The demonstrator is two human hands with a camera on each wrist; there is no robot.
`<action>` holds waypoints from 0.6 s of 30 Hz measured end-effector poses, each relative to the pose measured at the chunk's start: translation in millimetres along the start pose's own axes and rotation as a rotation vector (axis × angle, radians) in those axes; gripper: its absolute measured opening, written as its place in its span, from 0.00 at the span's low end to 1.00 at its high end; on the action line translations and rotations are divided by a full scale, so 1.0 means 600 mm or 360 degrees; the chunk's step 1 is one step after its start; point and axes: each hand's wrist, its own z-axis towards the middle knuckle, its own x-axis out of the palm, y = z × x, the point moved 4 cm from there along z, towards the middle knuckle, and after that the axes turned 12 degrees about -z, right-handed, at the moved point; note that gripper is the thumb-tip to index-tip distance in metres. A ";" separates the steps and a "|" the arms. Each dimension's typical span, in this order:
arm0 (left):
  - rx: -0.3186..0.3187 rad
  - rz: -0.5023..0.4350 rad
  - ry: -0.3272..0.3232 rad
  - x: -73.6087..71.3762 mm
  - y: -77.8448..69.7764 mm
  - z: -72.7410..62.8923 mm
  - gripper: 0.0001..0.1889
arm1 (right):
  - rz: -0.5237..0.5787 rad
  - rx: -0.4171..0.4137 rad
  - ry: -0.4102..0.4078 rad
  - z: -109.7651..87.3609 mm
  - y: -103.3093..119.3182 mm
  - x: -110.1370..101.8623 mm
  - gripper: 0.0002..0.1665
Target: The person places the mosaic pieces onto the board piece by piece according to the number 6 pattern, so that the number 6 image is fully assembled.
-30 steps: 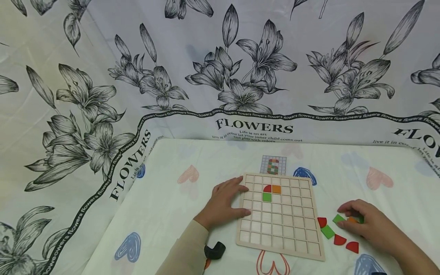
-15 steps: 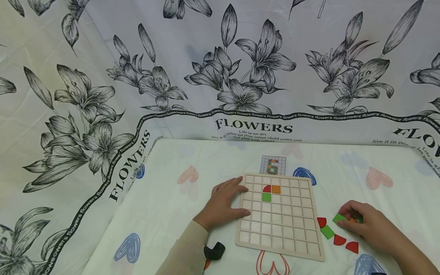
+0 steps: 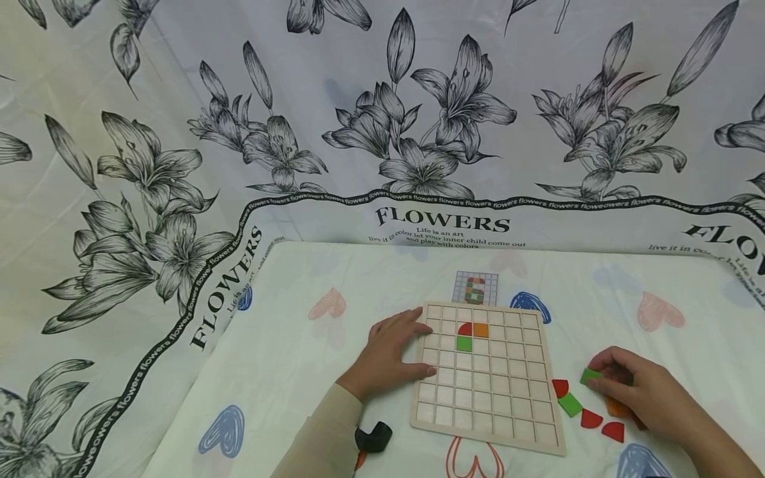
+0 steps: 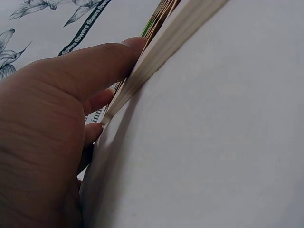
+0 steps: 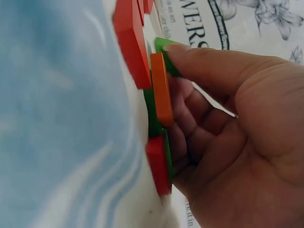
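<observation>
Three tiles (image 3: 481,330), red, orange and green, sit in the gridded wooden board (image 3: 491,399) toward eleven o'clock from its centre. At nine o'clock the left hand (image 3: 385,355), thumb and fingers spread apart, touches the board's edge; at three, off the board, the right hand (image 3: 648,395) pinches a green piece (image 3: 588,376) between thumb and fingers, loose pieces (image 3: 592,418) lying near it.

Flower-print backdrop (image 3: 358,133) behind heart-patterned cloth (image 3: 287,358)

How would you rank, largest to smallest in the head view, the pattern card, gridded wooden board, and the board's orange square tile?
1. Gridded wooden board
2. Pattern card
3. Orange square tile
</observation>
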 end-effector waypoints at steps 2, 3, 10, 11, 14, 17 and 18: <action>0.0001 -0.0006 0.0000 -0.001 0.001 0.000 0.35 | 0.0037 -0.0003 0.0005 0.000 0.004 0.001 0.14; 0.0002 -0.0008 0.0000 -0.001 0.001 0.000 0.35 | 0.0055 -0.0005 0.0006 0.000 0.006 0.001 0.14; -0.0001 0.0004 0.0009 0.000 0.001 0.001 0.35 | 0.0134 -0.0020 0.0020 -0.001 0.019 -0.001 0.14; 0.0000 0.0002 0.0008 0.000 0.001 0.001 0.35 | 0.0146 -0.0025 0.0018 -0.001 0.021 -0.001 0.14; 0.0006 -0.0006 0.0005 -0.001 0.001 0.001 0.35 | 0.0184 -0.0054 -0.0005 -0.002 0.028 -0.002 0.15; 0.0013 -0.0009 0.0002 0.000 0.001 0.001 0.35 | 0.0223 -0.0108 -0.0050 -0.004 0.037 -0.003 0.15; 0.0014 -0.0011 0.0000 0.000 0.001 0.001 0.35 | 0.0225 -0.0130 -0.0070 -0.004 0.041 -0.004 0.15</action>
